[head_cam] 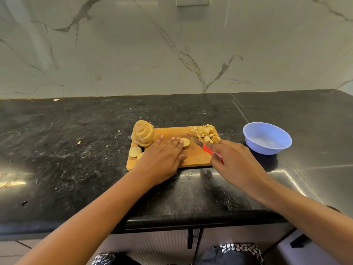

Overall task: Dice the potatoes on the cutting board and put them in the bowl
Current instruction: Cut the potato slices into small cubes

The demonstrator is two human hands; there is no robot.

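As right hand [235, 159] grips the knife [196, 140], flat left hand [162, 159] presses a round potato slice [186, 143].

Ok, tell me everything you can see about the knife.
The knife has a bright red handle, plastic by the look of it, and a short silvery blade. The right hand grips the handle and hides much of it. The blade lies low over the wooden cutting board, pointing away and leftward. Its tip is near the pile of diced potato, and a round potato slice sits just left of it. Whether the edge touches the board I cannot tell.
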